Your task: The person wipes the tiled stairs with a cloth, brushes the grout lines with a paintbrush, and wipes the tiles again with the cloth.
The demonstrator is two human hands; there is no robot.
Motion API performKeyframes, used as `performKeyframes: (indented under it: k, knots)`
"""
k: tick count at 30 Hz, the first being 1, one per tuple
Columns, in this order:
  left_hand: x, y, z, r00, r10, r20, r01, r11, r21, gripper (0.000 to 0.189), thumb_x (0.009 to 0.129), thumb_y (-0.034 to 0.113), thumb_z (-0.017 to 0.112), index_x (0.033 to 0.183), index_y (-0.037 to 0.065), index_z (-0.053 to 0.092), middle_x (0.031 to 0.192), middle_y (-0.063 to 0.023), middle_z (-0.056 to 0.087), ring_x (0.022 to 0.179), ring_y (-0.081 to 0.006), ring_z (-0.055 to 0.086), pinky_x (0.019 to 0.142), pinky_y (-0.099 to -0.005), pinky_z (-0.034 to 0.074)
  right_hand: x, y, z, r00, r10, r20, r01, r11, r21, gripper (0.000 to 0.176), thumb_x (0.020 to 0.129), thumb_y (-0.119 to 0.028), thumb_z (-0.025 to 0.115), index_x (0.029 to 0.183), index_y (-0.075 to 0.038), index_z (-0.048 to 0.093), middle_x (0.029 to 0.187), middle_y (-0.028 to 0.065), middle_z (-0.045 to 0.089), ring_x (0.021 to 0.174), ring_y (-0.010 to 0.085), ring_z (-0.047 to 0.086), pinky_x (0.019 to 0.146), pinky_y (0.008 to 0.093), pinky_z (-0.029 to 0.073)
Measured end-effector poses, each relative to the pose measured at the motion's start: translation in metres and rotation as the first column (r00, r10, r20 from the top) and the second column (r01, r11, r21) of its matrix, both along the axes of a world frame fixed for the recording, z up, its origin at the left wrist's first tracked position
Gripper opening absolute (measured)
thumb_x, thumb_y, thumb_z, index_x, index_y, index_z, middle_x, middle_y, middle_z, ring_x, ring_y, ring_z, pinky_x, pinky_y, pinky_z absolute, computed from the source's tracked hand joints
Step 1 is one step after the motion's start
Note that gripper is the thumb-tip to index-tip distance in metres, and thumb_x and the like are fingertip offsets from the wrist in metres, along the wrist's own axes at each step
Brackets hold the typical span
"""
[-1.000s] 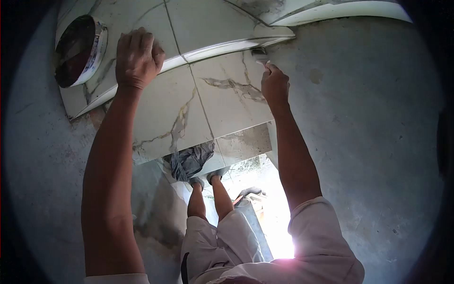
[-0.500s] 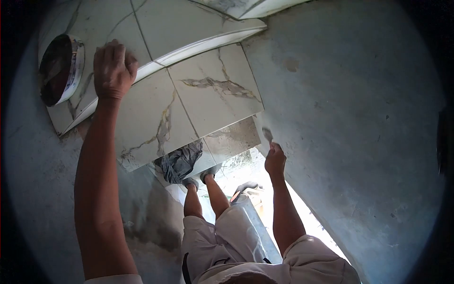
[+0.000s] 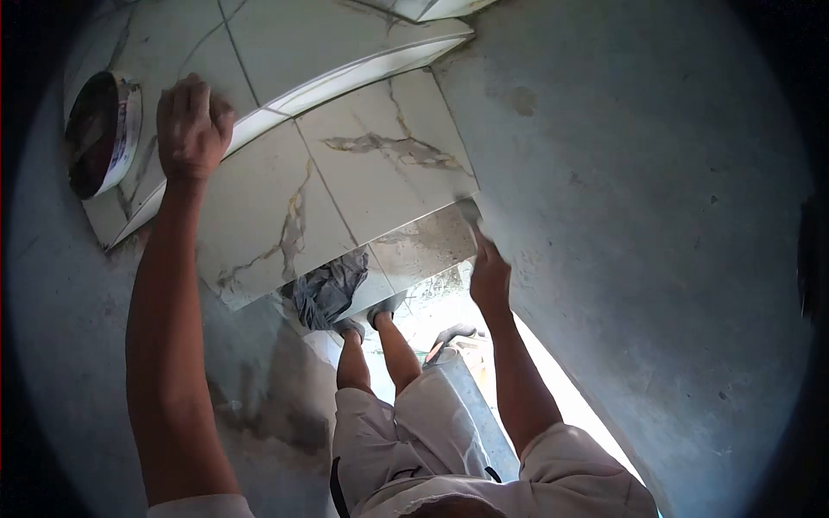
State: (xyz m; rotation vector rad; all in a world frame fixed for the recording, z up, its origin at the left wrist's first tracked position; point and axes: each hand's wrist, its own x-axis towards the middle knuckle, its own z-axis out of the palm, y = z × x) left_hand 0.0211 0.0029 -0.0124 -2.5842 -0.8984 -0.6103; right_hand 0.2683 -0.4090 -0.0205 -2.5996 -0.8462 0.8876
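Note:
My left hand (image 3: 192,129) rests on the top of an upper tiled step (image 3: 298,52), near its white front edge. Its fingers look slightly bent against the tile, and their undersides are hidden. Beside it stands a round white tub (image 3: 129,134) with dark stuff inside. My right hand (image 3: 490,274) is wrapped around the handle of a small tool that looks like a putty knife (image 3: 470,210). Its blurred blade is at the right corner of the lower marble-patterned tile step (image 3: 380,190), by the wall; whether it touches cannot be made out.
A plain grey wall (image 3: 630,216) borders the steps on the right. Crumpled dark plastic (image 3: 330,289) lies on the step below, by my feet. A dusty tile strip (image 3: 427,246) sits under the tiled edge. More items lie in bright light lower down.
My right hand has moved slightly up and left, bringing the putty knife's blade from the wall side to the tile corner. My left hand stays on the upper step; the view has shifted a little.

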Motion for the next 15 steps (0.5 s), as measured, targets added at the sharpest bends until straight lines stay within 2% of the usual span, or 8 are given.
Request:
performKeyframes:
  k: [2,3,5,7,10,11,14,15]
  knots:
    - [-0.004,-0.002,0.0,0.999,0.025,-0.042,-0.028,0.998,-0.064,0.032,0.082,0.017,0.057,0.106,-0.002,0.052,0.109,-0.0202,0.059,0.101,-0.0348,0.057,0.095,-0.0458,0.044,-0.003,0.079,0.001,0.981,0.188,0.042,-0.191,0.913,0.36,0.044,0.09,-0.002,0.045,0.132,-0.013,0.053,0.105,0.0255,0.065,0.099,0.0425,0.062,0.085,0.0487,0.05]
    - [-0.004,0.0,-0.002,0.996,0.05,-0.07,-0.058,0.991,-0.123,0.041,0.081,0.016,0.058,0.116,-0.005,0.052,0.114,-0.0227,0.058,0.106,-0.0372,0.056,0.099,-0.0465,0.044,-0.002,0.12,-0.009,0.961,0.275,0.01,-0.259,0.894,0.366,0.041,0.092,-0.007,0.046,0.13,-0.015,0.054,0.088,0.0236,0.066,0.084,0.0435,0.063,0.075,0.051,0.05]
    - [-0.007,0.0,-0.006,0.997,0.035,-0.063,-0.042,0.992,-0.115,0.04,0.082,0.016,0.057,0.115,-0.005,0.052,0.112,-0.0226,0.058,0.105,-0.0372,0.056,0.097,-0.0462,0.044,-0.001,0.167,-0.04,0.919,0.384,0.092,-0.383,0.807,0.45,0.037,0.091,-0.01,0.047,0.127,-0.015,0.057,0.081,0.0204,0.065,0.076,0.0415,0.063,0.07,0.0505,0.05]
    - [-0.004,-0.001,-0.002,0.998,0.049,-0.048,-0.055,0.991,-0.125,0.038,0.082,0.017,0.057,0.114,-0.004,0.052,0.11,-0.0222,0.058,0.101,-0.0373,0.056,0.093,-0.0462,0.045,-0.005,0.176,-0.052,0.866,0.454,0.21,-0.499,0.816,0.292,0.039,0.091,-0.01,0.049,0.128,-0.016,0.055,0.079,0.0182,0.066,0.072,0.0396,0.064,0.068,0.0493,0.052]
    - [-0.007,0.005,-0.006,0.998,0.028,-0.051,-0.034,0.992,-0.123,0.038,0.083,0.018,0.057,0.112,-0.005,0.053,0.108,-0.0218,0.058,0.097,-0.037,0.056,0.09,-0.0462,0.046,-0.008,0.04,-0.039,0.846,0.511,0.153,-0.518,0.855,0.005,0.057,0.089,-0.012,0.055,0.143,-0.022,0.04,0.096,0.0138,0.067,0.073,0.0352,0.066,0.067,0.0476,0.054]
    - [-0.006,0.007,-0.006,0.998,0.037,-0.047,-0.042,0.992,-0.119,0.038,0.083,0.018,0.057,0.112,-0.005,0.053,0.108,-0.0218,0.058,0.097,-0.037,0.056,0.09,-0.0462,0.046,-0.007,-0.004,-0.024,0.882,0.469,0.031,-0.459,0.874,-0.161,0.056,0.088,-0.01,0.055,0.142,-0.021,0.043,0.095,0.0148,0.068,0.077,0.0349,0.066,0.07,0.0483,0.054]
    - [-0.007,0.001,-0.006,0.998,0.036,-0.047,-0.041,0.992,-0.117,0.038,0.083,0.018,0.058,0.113,-0.005,0.053,0.108,-0.0214,0.058,0.096,-0.0365,0.056,0.088,-0.0458,0.046,-0.005,-0.032,0.009,0.942,0.333,0.05,-0.309,0.913,-0.264,0.049,0.089,-0.009,0.054,0.137,-0.02,0.051,0.092,0.0185,0.067,0.08,0.0368,0.065,0.073,0.0483,0.053]
    - [-0.006,0.002,-0.004,0.998,0.037,-0.044,-0.042,0.993,-0.112,0.039,0.082,0.018,0.058,0.113,-0.005,0.053,0.108,-0.0213,0.058,0.097,-0.0363,0.056,0.09,-0.0455,0.046,-0.002,0.0,0.011,0.943,0.327,0.056,-0.323,0.943,-0.077,0.044,0.09,-0.011,0.054,0.133,-0.02,0.054,0.09,0.0202,0.066,0.08,0.0382,0.064,0.073,0.048,0.052]
